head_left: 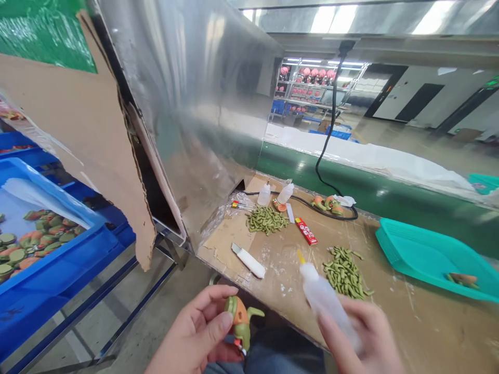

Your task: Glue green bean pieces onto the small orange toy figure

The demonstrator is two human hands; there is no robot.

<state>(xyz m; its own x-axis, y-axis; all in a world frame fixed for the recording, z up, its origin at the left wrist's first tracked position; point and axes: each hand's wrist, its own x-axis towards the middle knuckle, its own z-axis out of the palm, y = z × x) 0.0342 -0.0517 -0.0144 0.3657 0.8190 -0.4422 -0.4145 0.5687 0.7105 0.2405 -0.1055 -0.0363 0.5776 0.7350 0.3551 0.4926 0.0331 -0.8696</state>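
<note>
My left hand (202,330) is closed around a small green and orange figurine (242,318), with a curved green piece sticking out at its right. The figurine is held just off the table's front edge, above my lap. In my right hand (362,332) is a translucent squeeze bottle (325,298) with a yellow nozzle tip, tilted up to the left; hand and bottle are smeared by motion. A pile of small curved green pieces (345,272) lies beyond the bottle. Left of it, a white-handled utility knife (248,261) rests on the cardboard-covered table (280,259).
Further back are another green pile (267,220), two small bottles (264,194), a red packet (306,231) and a black cable (331,124). A teal basket (432,254) stands right. Left are a metal panel (202,114) and a blue crate (93,239) of figurine parts.
</note>
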